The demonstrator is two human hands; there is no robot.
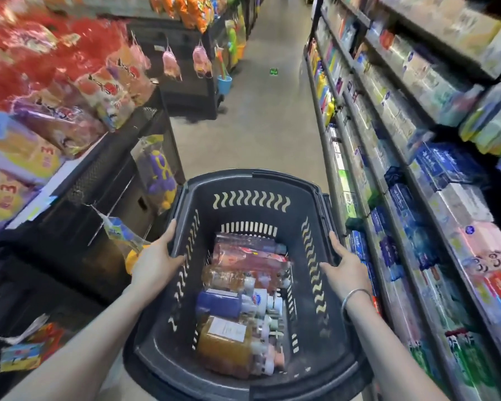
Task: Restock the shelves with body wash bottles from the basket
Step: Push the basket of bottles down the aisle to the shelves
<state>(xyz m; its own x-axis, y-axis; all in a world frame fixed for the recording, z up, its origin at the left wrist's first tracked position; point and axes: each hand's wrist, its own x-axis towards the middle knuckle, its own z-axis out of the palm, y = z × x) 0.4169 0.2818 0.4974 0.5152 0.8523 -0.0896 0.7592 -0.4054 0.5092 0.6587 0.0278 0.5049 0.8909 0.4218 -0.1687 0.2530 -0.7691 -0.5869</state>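
Body wash bottles (pixel 240 287), mixed plastic, lie crosswise in the dark slotted plastic basket (pixel 252 180), between my left hand (pixel 156 256) and right hand (pixel 344 261), both gripping its side rims, equally near.

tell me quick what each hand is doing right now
Left hand: grips the basket's left rim.
Right hand: grips the basket's right rim.

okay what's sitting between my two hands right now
In the head view, the black basket lies between left hand and right hand, with body wash bottles lying inside.
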